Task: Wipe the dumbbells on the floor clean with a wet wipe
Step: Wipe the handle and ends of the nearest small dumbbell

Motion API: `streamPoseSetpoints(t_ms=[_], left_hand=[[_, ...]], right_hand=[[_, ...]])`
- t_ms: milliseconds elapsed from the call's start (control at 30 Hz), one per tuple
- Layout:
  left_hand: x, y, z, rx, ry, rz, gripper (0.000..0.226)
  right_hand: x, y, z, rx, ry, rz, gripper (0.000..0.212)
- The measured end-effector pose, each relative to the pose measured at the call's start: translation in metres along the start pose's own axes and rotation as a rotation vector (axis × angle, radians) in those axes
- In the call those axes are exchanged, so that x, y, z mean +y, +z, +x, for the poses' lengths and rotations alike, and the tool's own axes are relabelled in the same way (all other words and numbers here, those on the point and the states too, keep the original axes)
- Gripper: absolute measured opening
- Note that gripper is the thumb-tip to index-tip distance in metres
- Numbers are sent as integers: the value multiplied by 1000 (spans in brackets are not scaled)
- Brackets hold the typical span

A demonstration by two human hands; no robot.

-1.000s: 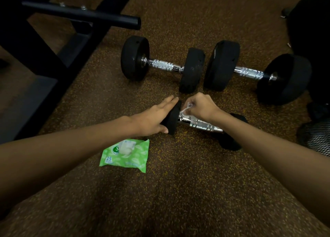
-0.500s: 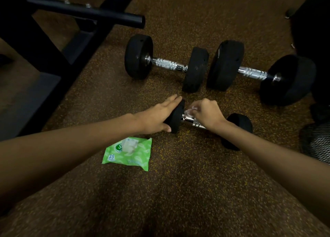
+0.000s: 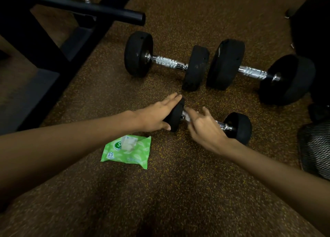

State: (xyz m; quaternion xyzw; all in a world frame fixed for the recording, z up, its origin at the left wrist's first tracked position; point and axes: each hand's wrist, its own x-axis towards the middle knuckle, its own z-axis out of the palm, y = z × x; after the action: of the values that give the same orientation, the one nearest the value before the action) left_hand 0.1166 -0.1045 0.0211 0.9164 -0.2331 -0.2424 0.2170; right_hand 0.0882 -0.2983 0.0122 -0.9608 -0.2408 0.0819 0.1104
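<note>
On the speckled floor (image 3: 178, 192), beside a black rack (image 3: 53, 45), two big dumbbells (image 3: 166, 61) (image 3: 259, 72) lay end to end, well clear of the hands. Nearer lay the small dumbbell (image 3: 237, 128), and just left of it a green wipe pack (image 3: 128, 153) with a sheet poking from its opening.

The left hand (image 3: 155, 117) lay flat and open against the outer face of the small dumbbell's left head (image 3: 175, 113), bracing it. The right hand (image 3: 205, 128) was over the chrome bar (image 3: 223, 125), fingers loosely curled and partly spread, with a white wipe (image 3: 186, 114) pinched under them against the bar near the left head.

Judging by its build, the dumbbell was stiff, heavy for its size and prone to roll on its round heads, so bracing a head looked the sound hold. The chrome would be slick when wet. The wipe was limp and light, best bunched under the fingertips and wrapped round the bar. The big pair looked too heavy to lift idly; better rolled in place.
</note>
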Motion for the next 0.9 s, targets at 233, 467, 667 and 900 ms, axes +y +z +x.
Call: streamPoseSetpoints(t_ms=[233,467,667,900], left_hand=[[2,0,-1,-3,3,36,108],[4,-2,-3,-14,-2,31,108],[3,-3,-2,-12,3,23,107],[4,-3,-2,-12,-2,27,107]], right_hand=[[7,-37,58,-318,409,491,27],[0,-25,70,-394,477,499,26],[2,-36,47,-242,206,340,28],[15,-39,44,-269,85,303,8]])
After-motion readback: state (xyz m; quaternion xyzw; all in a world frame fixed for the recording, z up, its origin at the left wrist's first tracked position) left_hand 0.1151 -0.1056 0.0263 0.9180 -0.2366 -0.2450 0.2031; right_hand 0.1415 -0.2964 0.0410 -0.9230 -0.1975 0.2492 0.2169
